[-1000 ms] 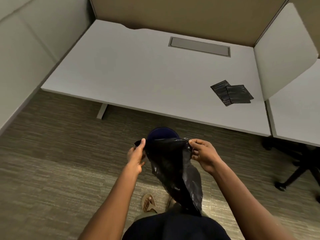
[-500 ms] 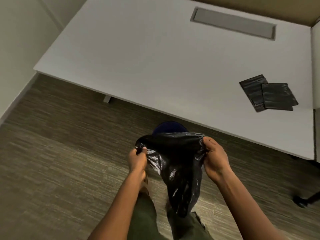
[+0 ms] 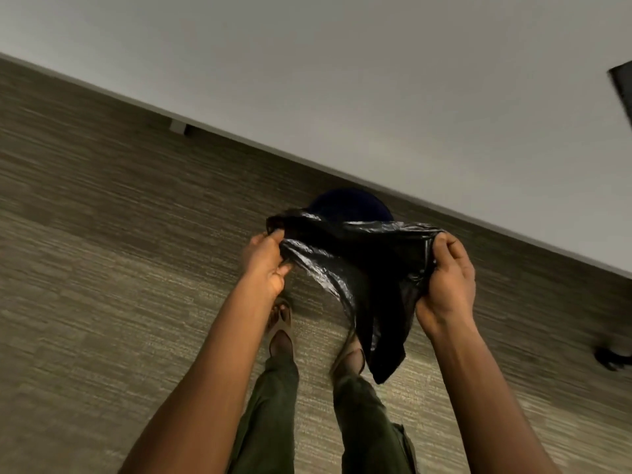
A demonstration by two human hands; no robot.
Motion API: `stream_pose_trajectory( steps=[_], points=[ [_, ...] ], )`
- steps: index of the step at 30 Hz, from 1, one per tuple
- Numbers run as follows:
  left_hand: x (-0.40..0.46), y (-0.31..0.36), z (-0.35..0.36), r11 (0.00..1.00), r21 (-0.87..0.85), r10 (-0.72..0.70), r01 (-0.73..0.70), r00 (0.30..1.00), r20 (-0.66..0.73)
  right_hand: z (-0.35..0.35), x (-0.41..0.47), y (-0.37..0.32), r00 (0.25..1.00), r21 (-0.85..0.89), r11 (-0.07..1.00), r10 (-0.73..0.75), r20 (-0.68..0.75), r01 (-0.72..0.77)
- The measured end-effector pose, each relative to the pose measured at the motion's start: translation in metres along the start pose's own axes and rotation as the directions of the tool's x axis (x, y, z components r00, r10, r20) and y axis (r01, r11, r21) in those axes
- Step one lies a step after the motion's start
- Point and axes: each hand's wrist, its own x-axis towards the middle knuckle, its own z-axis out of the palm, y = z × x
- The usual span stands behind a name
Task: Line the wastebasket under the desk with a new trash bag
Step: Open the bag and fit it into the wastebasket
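A black trash bag (image 3: 362, 278) hangs in front of me with its mouth stretched wide between my hands. My left hand (image 3: 265, 265) pinches the bag's left rim. My right hand (image 3: 446, 282) grips the right rim. The bag's closed end dangles down over my right foot. Just beyond the bag's mouth, a dark blue round wastebasket (image 3: 349, 201) stands on the carpet at the desk's front edge; the bag hides most of it.
The white desk (image 3: 342, 80) fills the upper part of the view, its edge running diagonally. A corner of folded black bags (image 3: 624, 90) shows on the desk at far right. A desk leg (image 3: 178, 126) and a chair caster (image 3: 612, 357) stand on the striped carpet.
The camera has dipped down and closer to the floor. My hands have pulled further apart, widening the bag's mouth above the wastebasket.
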Motion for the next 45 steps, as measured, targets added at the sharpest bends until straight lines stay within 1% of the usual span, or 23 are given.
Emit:
stream_pose_trajectory(
  steps=[5,9,13,14,15,16,17,18,20,21,23,25,26,28,31,33,36,37,39,40,41,43,45],
  points=[
    [0.062,-0.013,0.023,0.998,-0.035,-0.063,0.061,0.997,-0.055,0.02,0.062,0.059,0.991,-0.107,0.994,-0.013,-0.133,-0.001],
    [0.102,-0.021,0.032,0.996,-0.069,-0.062,0.057,0.996,-0.071,0.024,0.102,0.095,0.981,-0.229,0.969,-0.13,-0.144,0.095],
    [0.124,-0.024,0.032,0.996,-0.094,0.006,0.002,0.996,0.093,0.023,0.124,0.087,0.971,-0.338,0.927,-0.211,-0.107,0.164],
    [0.121,-0.021,0.031,0.993,-0.07,0.096,-0.091,0.993,0.073,0.021,0.126,0.079,0.967,-0.339,0.922,-0.235,-0.101,0.188],
    [0.118,-0.018,0.03,0.974,-0.006,0.226,-0.226,0.973,0.037,0.021,0.128,0.069,0.949,-0.357,0.899,-0.302,-0.088,0.253],
    [0.108,-0.013,0.027,0.926,0.078,0.368,-0.37,0.929,0.033,0.021,0.131,0.064,0.927,-0.387,0.867,-0.368,-0.07,0.315],
    [0.103,-0.009,0.024,0.846,0.186,0.496,-0.499,0.866,0.065,0.02,0.137,0.063,0.905,-0.464,0.812,-0.423,-0.048,0.355],
    [0.098,-0.007,0.023,0.766,0.302,0.567,-0.568,0.818,0.101,0.019,0.148,0.066,0.9,-0.523,0.781,-0.432,-0.055,0.343],
    [0.097,-0.011,0.017,0.705,0.437,0.57,-0.559,0.813,0.119,0.016,0.161,0.075,0.929,-0.566,0.784,-0.36,-0.083,0.254],
    [0.102,-0.013,0.015,0.707,0.468,0.548,-0.531,0.829,0.113,0.015,0.165,0.078,0.922,-0.605,0.746,-0.384,-0.05,0.278],
    [0.117,-0.018,0.019,0.722,0.485,0.525,-0.493,0.847,0.079,0.017,0.171,0.079,0.853,-0.673,0.609,-0.518,0.063,0.419],
    [0.135,-0.026,0.022,0.74,0.526,0.503,-0.42,0.864,-0.018,0.012,0.174,0.085,0.798,-0.662,0.561,-0.595,0.094,0.497],
    [0.144,-0.03,0.023,0.725,0.559,0.515,-0.401,0.856,-0.053,0.009,0.176,0.092,0.763,-0.652,0.529,-0.636,0.119,0.543],
    [0.17,-0.033,0.027,0.592,0.657,0.613,-0.467,0.79,0.009,-0.002,0.191,0.109,0.689,-0.671,0.403,-0.69,0.224,0.622],
    [0.2,-0.033,0.02,0.337,0.788,0.663,-0.515,0.724,0.19,-0.026,0.219,0.126,0.593,-0.657,0.155,-0.613,0.522,0.738],
    [0.219,-0.031,0.014,0.154,0.788,0.682,-0.596,0.641,0.352,-0.04,0.24,0.133,0.534,-0.614,0.007,-0.502,0.681,0.789],
    [0.252,-0.025,0.008,-0.109,0.739,0.577,-0.665,0.563,0.592,-0.048,0.264,0.138,0.538,-0.595,-0.095,-0.332,0.774,0.798],
    [0.26,-0.024,0.009,-0.17,0.717,0.524,-0.677,0.554,0.647,-0.049,0.272,0.139,0.538,-0.592,-0.13,-0.299,0.788,0.795],
    [0.279,-0.026,0.015,-0.269,0.656,0.461,-0.705,0.504,0.73,-0.046,0.288,0.141,0.557,-0.606,-0.185,-0.257,0.79,0.774],
    [0.283,-0.027,0.02,-0.297,0.622,0.465,-0.725,0.459,0.757,-0.044,0.297,0.142,0.569,-0.619,-0.209,-0.255,0.782,0.757],
    [0.281,-0.026,0.027,-0.294,0.612,0.479,-0.734,0.441,0.759,-0.039,0.304,0.142,0.59,-0.641,-0.226,-0.257,0.766,0.734],
    [0.276,-0.025,0.041,-0.189,0.647,0.533,-0.738,0.477,0.699,-0.029,0.317,0.143,0.625,-0.675,-0.231,-0.258,0.737,0.7],
    [0.279,-0.025,0.055,-0.082,0.681,0.567,-0.728,0.528,0.633,-0.019,0.33,0.147,0.647,-0.691,-0.19,-0.247,0.721,0.698]
  ],
)
